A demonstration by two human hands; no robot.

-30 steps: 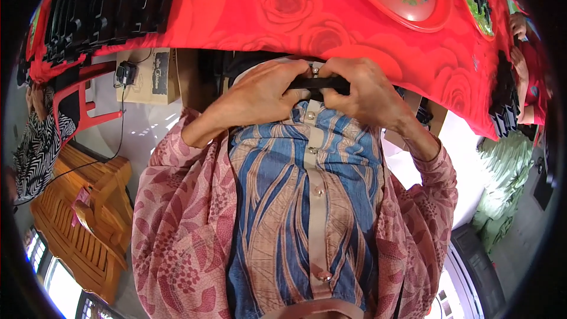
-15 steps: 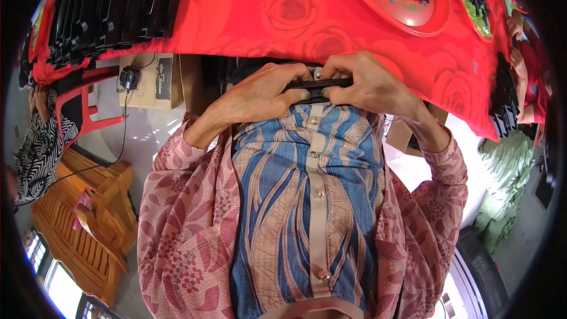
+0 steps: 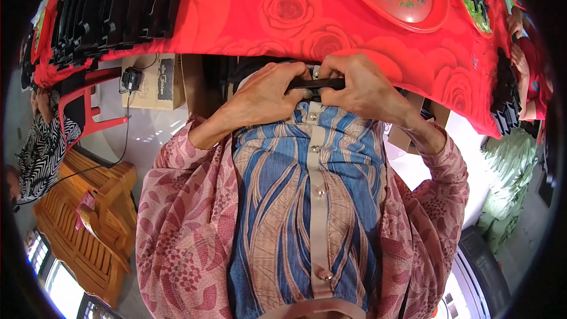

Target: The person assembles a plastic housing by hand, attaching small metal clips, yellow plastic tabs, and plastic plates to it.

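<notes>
Close to my body, at the table's near edge, I hold a narrow black plastic strip between both hands. My left hand grips one end, its fingers bent and its thumb pressed near the strip. Bent fingers of my right hand pinch the other end. The fingertips of both hands hide parts of the strip. What it belongs to is too small to make out.
A red rose-patterned cloth covers the table. Long black plastic pieces lie in a row at the left. A red plate holds small black parts. Below stand a cardboard box, a red stool and a wooden chair. People sit at both sides.
The black strip has turned slightly and now shows as a thinner bar. My right hand has shifted a little left, closer to my left hand.
</notes>
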